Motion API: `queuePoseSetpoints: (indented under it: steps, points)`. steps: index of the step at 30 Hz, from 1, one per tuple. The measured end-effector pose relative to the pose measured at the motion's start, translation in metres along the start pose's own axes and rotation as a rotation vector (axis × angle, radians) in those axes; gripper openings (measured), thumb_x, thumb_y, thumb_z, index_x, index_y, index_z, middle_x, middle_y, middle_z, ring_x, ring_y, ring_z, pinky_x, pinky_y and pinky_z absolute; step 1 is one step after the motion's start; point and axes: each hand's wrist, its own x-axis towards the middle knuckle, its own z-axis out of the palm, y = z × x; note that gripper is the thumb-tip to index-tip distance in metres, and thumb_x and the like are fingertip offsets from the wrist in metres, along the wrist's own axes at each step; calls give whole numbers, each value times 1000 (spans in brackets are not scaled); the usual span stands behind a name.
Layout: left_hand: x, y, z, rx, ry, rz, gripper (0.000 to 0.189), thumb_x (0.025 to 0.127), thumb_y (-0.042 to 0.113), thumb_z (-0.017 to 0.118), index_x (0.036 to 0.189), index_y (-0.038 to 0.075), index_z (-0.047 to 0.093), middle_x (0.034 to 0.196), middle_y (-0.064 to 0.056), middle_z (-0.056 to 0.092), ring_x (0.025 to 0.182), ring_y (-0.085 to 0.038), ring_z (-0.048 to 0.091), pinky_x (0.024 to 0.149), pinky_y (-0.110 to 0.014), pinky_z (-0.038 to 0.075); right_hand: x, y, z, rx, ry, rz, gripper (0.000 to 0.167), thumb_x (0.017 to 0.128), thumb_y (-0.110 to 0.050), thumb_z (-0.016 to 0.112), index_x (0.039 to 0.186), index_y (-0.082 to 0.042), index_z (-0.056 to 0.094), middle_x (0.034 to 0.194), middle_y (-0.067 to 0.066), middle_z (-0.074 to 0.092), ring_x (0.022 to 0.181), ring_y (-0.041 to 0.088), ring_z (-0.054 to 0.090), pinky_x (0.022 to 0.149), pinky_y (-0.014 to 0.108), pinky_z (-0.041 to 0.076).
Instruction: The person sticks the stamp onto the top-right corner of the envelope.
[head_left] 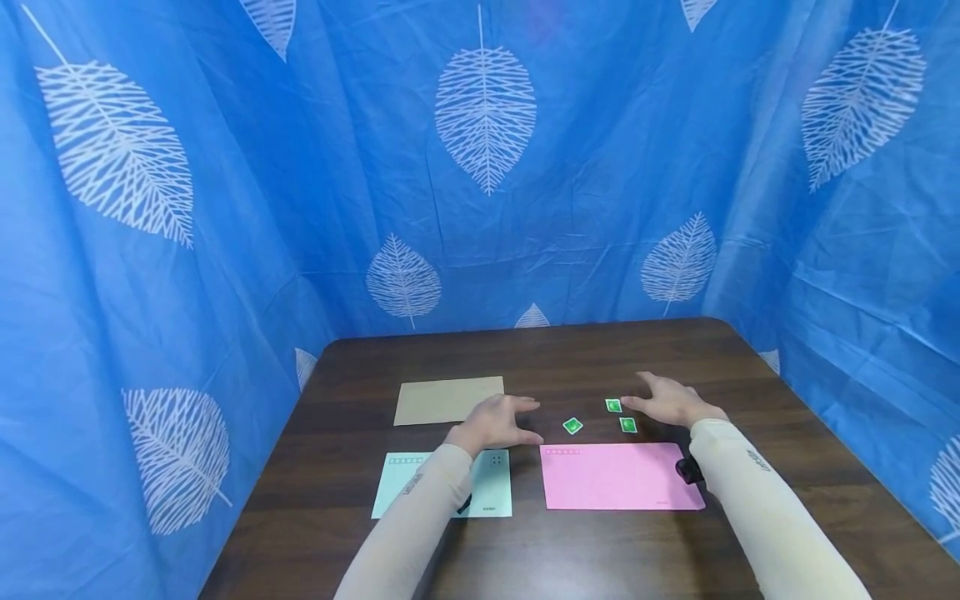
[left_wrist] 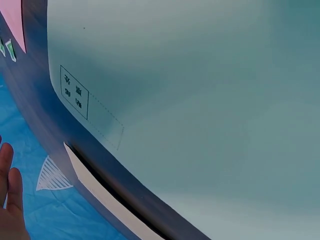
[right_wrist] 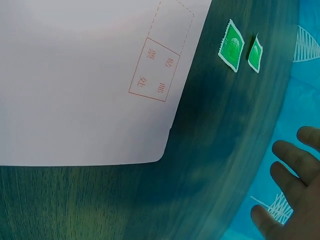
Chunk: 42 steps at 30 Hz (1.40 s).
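My left hand [head_left: 495, 423] hovers between the mint-green envelope [head_left: 491, 487] and the tan envelope [head_left: 431, 404], fingers loosely spread, holding nothing. To the right, my right hand [head_left: 671, 402] is beside three green stamps with white perforated edges. Its thumb points at the far stamp [head_left: 613, 406]; contact is not clear in the head view. A second stamp [head_left: 627, 425] lies just below, and another stamp [head_left: 573, 426] sits further left, tilted. Below them is the pink envelope [head_left: 615, 477]. In the right wrist view, the fingers [right_wrist: 295, 160] are apart and empty.
The dark wooden table [head_left: 525, 550] carries everything. A blue curtain [head_left: 585, 167] with white leaf prints encloses the back and both sides. The right sleeve [head_left: 772, 508] crosses the table beside the pink envelope; the left sleeve [head_left: 408, 529] covers part of the mint-green one.
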Motion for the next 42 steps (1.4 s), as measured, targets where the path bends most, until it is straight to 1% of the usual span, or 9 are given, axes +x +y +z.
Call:
queuePoseSetpoints:
  steps: [4,8,14,18,24,31,36,42]
  points:
    - [0,1,1,-3,-8,14,68,83,45,80,142,21,58,146,2,58,138,-20,53,112,-43,44,0,1,1,1,-3,0,93,93,-64,52,153,4,28,153,36,35,139,59,32,109,78,21]
    - [0,1,3,4,-12,26,68,82,47,80,141,21,59,145,2,59,137,-19,53,112,-42,45,1,0,3,-6,2,-19,92,94,-61,53,152,6,30,150,37,38,137,58,35,108,78,23]
    - [1,2,2,-5,-14,23,67,82,46,81,140,21,61,143,2,61,136,-20,55,110,-43,47,4,1,6,-3,9,-36,89,95,-58,54,150,8,32,148,37,40,136,57,38,106,78,26]
    - [1,3,7,-1,-22,20,65,81,47,81,138,22,62,141,2,62,133,-20,57,108,-42,48,2,2,8,6,11,-50,84,97,-53,56,149,9,33,147,37,43,135,57,39,105,77,28]
    - [2,5,11,19,-47,26,63,81,45,82,137,21,64,141,1,62,132,-19,58,108,-40,49,0,2,9,22,1,-41,80,96,-48,58,149,8,35,146,37,44,134,57,41,103,74,36]
    - [3,6,13,43,-58,33,63,81,47,81,136,22,64,140,3,63,131,-17,59,107,-38,50,1,3,8,30,-3,-35,78,96,-46,59,148,7,36,146,37,43,134,58,40,102,73,38]
    - [1,9,14,27,-80,22,62,82,46,80,136,22,64,141,4,62,132,-17,58,108,-40,49,1,3,9,38,-2,-42,77,96,-45,60,148,7,37,145,36,45,133,57,42,102,71,39]
    - [0,10,16,22,-86,29,62,82,47,81,137,23,64,141,5,62,132,-17,58,107,-40,50,2,3,10,45,1,-45,77,96,-44,60,148,7,37,145,36,44,133,56,42,102,71,40]
